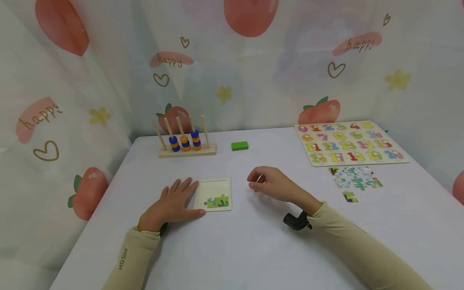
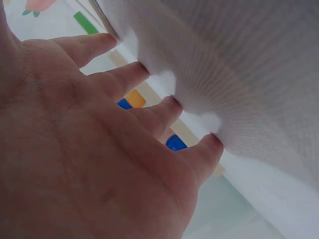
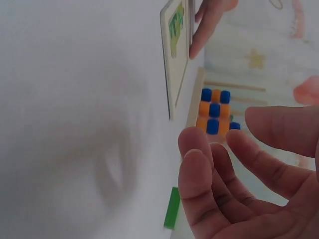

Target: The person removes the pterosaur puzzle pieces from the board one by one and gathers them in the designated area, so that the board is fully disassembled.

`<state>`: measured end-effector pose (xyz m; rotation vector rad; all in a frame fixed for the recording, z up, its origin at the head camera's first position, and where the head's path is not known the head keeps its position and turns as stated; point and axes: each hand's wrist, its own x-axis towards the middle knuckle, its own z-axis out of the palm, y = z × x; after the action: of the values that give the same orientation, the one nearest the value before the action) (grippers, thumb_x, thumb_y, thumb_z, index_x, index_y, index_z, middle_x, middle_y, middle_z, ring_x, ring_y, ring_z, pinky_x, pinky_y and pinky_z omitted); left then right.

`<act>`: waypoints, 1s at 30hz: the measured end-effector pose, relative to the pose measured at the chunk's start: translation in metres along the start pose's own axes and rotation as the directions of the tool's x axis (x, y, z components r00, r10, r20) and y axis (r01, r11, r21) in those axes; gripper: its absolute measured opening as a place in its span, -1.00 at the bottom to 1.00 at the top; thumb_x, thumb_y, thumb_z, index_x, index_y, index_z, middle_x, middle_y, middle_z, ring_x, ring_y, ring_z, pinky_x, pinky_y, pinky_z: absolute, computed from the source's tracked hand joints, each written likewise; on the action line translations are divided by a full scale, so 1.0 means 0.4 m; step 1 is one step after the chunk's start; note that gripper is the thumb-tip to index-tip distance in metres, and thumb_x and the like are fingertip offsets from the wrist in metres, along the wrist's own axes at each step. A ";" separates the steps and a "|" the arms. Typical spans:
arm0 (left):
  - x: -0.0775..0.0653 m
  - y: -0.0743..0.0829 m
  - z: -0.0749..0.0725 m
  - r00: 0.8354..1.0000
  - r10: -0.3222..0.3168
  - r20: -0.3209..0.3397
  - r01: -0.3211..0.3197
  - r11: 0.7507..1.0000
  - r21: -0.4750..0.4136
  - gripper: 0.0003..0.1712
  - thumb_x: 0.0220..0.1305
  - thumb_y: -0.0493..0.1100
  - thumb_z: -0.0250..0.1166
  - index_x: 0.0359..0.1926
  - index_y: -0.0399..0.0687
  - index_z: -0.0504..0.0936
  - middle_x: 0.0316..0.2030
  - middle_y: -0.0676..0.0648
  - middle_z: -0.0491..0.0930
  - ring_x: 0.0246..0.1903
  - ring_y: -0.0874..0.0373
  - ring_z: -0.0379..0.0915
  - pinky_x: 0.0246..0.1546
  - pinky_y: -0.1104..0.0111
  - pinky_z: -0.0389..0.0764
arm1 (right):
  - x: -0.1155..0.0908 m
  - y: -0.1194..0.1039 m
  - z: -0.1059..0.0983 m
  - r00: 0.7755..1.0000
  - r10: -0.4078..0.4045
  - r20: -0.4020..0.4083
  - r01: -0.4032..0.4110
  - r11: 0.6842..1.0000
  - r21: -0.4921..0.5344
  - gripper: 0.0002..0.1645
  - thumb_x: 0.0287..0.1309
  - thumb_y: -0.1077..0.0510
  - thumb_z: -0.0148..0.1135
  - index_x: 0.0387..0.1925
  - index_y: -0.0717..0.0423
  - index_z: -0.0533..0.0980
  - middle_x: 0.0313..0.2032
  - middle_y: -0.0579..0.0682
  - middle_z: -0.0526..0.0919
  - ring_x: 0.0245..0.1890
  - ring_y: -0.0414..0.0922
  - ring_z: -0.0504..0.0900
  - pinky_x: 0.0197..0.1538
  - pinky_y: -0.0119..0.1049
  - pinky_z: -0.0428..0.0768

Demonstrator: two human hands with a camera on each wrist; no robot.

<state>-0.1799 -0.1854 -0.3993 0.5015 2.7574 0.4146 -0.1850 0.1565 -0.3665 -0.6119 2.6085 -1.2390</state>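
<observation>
A pale square puzzle frame (image 1: 212,187) lies on the table, with joined green jigsaw pieces (image 1: 217,201) in its lower right part. My left hand (image 1: 173,203) rests at its left side, fingers spread, thumb tip at the lower edge and index fingertip by the upper left corner. In the left wrist view, the fingertips (image 2: 172,102) press the white tablecloth. My right hand (image 1: 273,183) hovers over the table to the right of the frame. Its fingers bend loosely, and the right wrist view shows a gap between thumb and fingers (image 3: 195,172) with nothing held.
Loose jigsaw pieces (image 1: 357,178) lie at the right, one piece (image 1: 350,197) apart from the others. Behind them is a number board (image 1: 348,145). A bead-peg stand (image 1: 186,151) is at the back left, beside a green block (image 1: 239,146). A printed curtain (image 1: 261,80) hangs behind the table.
</observation>
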 end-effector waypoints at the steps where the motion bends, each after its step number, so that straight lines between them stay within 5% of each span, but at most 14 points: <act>1: 0.001 -0.001 0.001 1.000 -0.003 0.002 0.003 1.000 0.002 0.22 0.29 0.44 0.39 0.72 -0.06 0.11 0.68 -0.26 -0.01 0.63 -0.40 -0.25 0.49 -0.42 -0.17 | 0.007 -0.007 0.010 1.000 -0.015 0.008 0.015 1.000 0.001 -0.78 0.44 0.22 0.31 0.01 0.28 0.64 -0.19 -0.03 0.70 -0.19 -0.07 0.63 -0.17 -0.20 0.64; 16: 0.008 -0.001 0.002 0.999 -0.031 0.022 0.030 0.999 0.031 0.24 0.28 0.48 0.38 0.72 -0.02 0.10 0.69 -0.25 -0.04 0.64 -0.39 -0.26 0.49 -0.42 -0.18 | 0.099 -0.068 0.130 0.958 -0.232 0.171 0.225 0.972 0.059 -0.72 0.30 0.48 0.16 0.01 0.36 0.61 0.01 0.19 0.72 0.01 -0.01 0.73 0.12 -0.18 0.68; 24: 0.010 0.000 -0.005 1.000 -0.010 0.021 0.009 1.000 0.030 0.23 0.30 0.46 0.39 0.72 -0.06 0.10 0.69 -0.27 -0.04 0.63 -0.41 -0.25 0.49 -0.43 -0.17 | 0.103 -0.074 0.143 0.960 -0.218 0.174 0.217 0.976 0.027 -0.66 0.21 0.49 0.07 -0.05 0.34 0.65 -0.04 0.13 0.74 -0.05 -0.05 0.70 0.00 -0.28 0.65; 30: 0.009 -0.003 -0.002 1.000 -0.014 0.021 0.014 0.999 0.030 0.23 0.31 0.46 0.38 0.72 -0.05 0.10 0.69 -0.26 -0.04 0.64 -0.40 -0.25 0.49 -0.43 -0.17 | 0.119 -0.075 0.157 0.963 -0.185 0.195 0.195 0.980 -0.034 -0.74 0.27 0.45 0.20 -0.06 0.30 0.68 -0.09 0.04 0.73 -0.12 -0.12 0.67 -0.02 -0.29 0.66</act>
<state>-0.1838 -0.1852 -0.3998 0.4908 2.7487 0.3637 -0.1980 0.0747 -0.3829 -0.9608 2.4763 -1.1018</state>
